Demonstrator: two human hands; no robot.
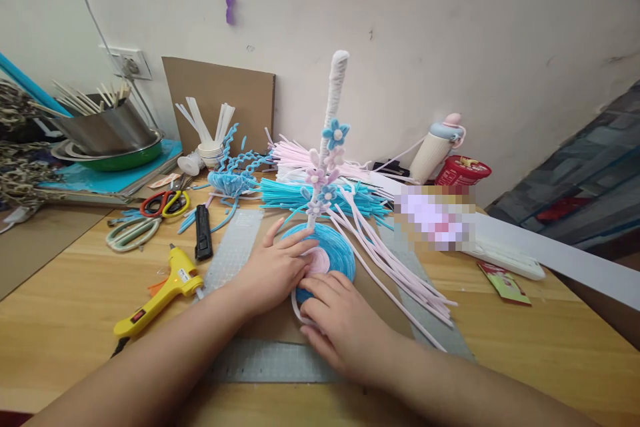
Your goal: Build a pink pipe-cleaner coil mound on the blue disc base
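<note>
Wooden sticks [83, 101] stood in a metal bowl [107, 132] at the far left, and this bowl sat in a green basin [123, 160]. Nearer, on the wooden worktop [65, 340], there lay several scissors [131, 235] and, nearest, a yellow glue gun [157, 299]. To the right of them was a black cutter [203, 233]. Farther away, white sticks [225, 121] stood in paper cups [211, 156], before an upright cardboard panel [220, 90]. Curly blue strands [231, 180] were just to the right of the cups.

In the middle, a grey mat [233, 240] carried a cardboard sheet [267, 330], and over the sheet was a blue disc [343, 247] with a coiled pink centre [321, 260]. The left hand [273, 268] reached over the left side of the disc. Its fingers were a little apart, with the tips near the pink centre; whether they pinched something, I could not tell. At the far side of the disc rose a white stem [336, 90], with blue and pink flowers [337, 134] along its lower part. The right hand [345, 323] was at the near right side of the disc. Its fingers were bent and close together, but I could not tell if they were clamped on the pale strand [296, 307] that curved out beside them.

Farther right, loose pink strands [425, 291] lay across the mat. Beyond them were a white bottle [429, 155], a red tub [460, 172] and, nearer, a small sachet [506, 283].
</note>
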